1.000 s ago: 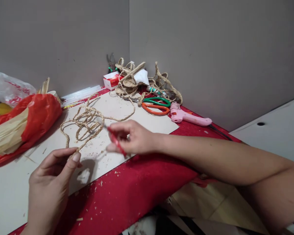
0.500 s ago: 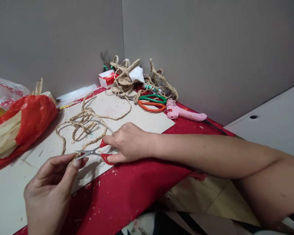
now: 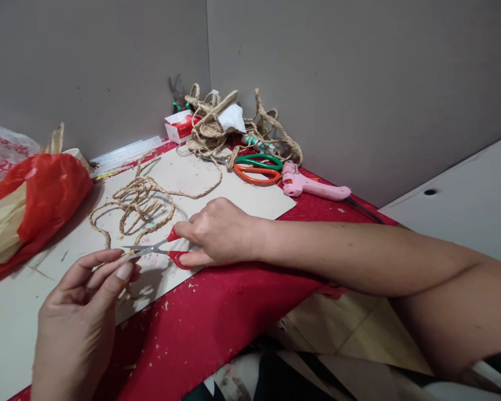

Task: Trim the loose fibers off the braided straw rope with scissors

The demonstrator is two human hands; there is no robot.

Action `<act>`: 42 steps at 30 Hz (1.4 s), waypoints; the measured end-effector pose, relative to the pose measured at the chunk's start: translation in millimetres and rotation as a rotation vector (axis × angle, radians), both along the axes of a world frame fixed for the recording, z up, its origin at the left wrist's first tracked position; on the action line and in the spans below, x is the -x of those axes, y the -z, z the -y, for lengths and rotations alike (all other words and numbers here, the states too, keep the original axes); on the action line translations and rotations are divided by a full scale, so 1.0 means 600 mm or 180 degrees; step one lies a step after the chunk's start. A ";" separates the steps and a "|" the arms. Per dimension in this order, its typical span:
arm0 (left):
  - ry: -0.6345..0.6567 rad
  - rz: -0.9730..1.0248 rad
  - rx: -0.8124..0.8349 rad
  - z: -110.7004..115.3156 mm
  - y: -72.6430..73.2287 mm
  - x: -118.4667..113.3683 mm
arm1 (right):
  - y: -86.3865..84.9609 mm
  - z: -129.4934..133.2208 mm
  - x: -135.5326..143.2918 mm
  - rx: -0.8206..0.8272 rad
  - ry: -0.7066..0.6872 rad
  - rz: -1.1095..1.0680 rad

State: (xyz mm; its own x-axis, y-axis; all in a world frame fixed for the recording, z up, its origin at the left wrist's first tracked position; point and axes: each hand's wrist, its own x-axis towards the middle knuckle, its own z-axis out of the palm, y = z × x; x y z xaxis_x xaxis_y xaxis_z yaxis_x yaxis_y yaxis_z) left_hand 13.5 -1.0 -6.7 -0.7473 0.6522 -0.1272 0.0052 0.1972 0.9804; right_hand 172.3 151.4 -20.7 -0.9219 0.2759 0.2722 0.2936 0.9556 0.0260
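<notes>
My right hand (image 3: 215,234) grips small red-handled scissors (image 3: 152,249), thumb and fingers in the loops. Their blades point left and stand apart, reaching the cord by my left fingertips. My left hand (image 3: 83,303) pinches the braided straw cord (image 3: 148,229) between thumb and fingers, close beside the blades. From there the cord runs back into a loose tangle on the white board (image 3: 192,172). Some of the pinched cord is hidden behind my left fingers.
A red plastic bag (image 3: 56,192) with pale raffia strips lies at left. Along the back are more braided cord (image 3: 211,131), green-and-orange-handled scissors (image 3: 259,170), a red-and-white box (image 3: 179,127) and a pink glue gun (image 3: 315,186). Red cloth (image 3: 204,317) covers the table.
The scissors and my right hand have shifted slightly left and up in view, as has the whole scene. A cord end now shows below my left fingers.
</notes>
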 end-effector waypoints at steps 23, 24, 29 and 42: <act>-0.0198 -0.0842 -0.0304 0.003 0.005 0.004 | -0.003 -0.011 -0.003 0.0031 0.0001 -0.0171; -0.0172 -0.0895 -0.0297 0.004 0.006 0.003 | -0.002 -0.009 -0.003 0.0023 0.0007 -0.0178; -0.0187 -0.1704 -0.0450 0.004 0.014 -0.003 | -0.005 0.004 -0.004 0.0061 0.0113 -0.0082; -0.0270 -0.3278 -0.0726 -0.003 0.020 -0.013 | -0.021 0.024 -0.008 0.0505 0.0157 0.0215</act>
State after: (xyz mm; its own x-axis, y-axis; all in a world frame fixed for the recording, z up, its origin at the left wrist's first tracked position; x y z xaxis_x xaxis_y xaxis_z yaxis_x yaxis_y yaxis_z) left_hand 21.6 1.0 -18.7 -0.4689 0.5215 0.7129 0.8502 0.0476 0.5244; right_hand 177.1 137.0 -7.9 -0.9209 0.3557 0.1595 0.3429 0.9337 -0.1029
